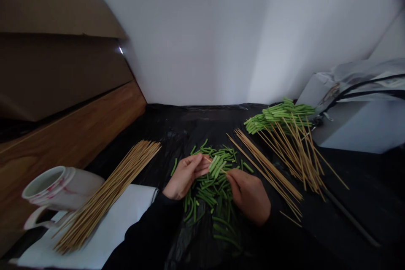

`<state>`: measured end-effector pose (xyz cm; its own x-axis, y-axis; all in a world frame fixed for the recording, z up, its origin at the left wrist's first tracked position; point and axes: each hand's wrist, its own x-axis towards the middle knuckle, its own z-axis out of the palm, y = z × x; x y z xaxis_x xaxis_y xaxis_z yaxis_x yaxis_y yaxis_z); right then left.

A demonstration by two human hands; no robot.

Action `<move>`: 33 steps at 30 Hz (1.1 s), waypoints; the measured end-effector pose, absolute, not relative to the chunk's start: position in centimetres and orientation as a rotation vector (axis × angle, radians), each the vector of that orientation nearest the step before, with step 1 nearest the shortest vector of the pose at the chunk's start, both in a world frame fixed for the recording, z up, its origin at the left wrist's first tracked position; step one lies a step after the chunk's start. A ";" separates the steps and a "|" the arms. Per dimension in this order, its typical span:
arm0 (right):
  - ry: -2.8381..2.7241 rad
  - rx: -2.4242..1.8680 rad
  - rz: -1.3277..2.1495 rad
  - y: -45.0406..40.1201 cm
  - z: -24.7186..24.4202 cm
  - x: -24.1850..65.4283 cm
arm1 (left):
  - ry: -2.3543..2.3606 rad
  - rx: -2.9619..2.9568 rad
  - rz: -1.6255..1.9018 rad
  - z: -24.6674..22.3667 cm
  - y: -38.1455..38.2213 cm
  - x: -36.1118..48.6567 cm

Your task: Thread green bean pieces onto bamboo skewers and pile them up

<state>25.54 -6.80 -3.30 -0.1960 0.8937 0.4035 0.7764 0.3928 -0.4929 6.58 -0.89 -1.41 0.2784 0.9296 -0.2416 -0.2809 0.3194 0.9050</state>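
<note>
Between my two hands is a bamboo skewer (224, 171) with several short green bean pieces (217, 166) threaded side by side. My right hand (251, 194) is closed on the skewer's near shaft, just right of the threaded pieces. My left hand (186, 175) pinches at the skewer's other end, thumb and fingers together; exactly what lies between its fingertips is partly hidden. Beneath both hands spreads a loose pile of cut green beans (207, 194) on black plastic sheeting (190, 124).
Filled bean skewers (281, 114) are stacked at the back right. Loose bare skewers (268, 164) lie right of my hands. At left, a thick skewer bundle (110, 194) rests on a white sheet (126, 215) against a tipped mug (72, 185). A white box (357, 124) stands far right.
</note>
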 end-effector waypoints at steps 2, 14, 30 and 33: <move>-1.987 -1.426 0.211 -6.7 -3.3 25.8 | 0.992 0.870 1.103 -1.5 -0.3 5.9; -1.968 -1.425 0.156 -6.6 -3.3 25.9 | 1.763 2.182 1.089 -4.4 3.0 3.0; -1.948 -1.434 0.155 -6.5 -3.3 26.1 | 1.674 2.316 0.873 -4.5 2.5 3.6; -1.948 -1.433 0.142 -6.5 -3.5 26.1 | 1.631 2.319 0.881 -4.3 2.3 3.8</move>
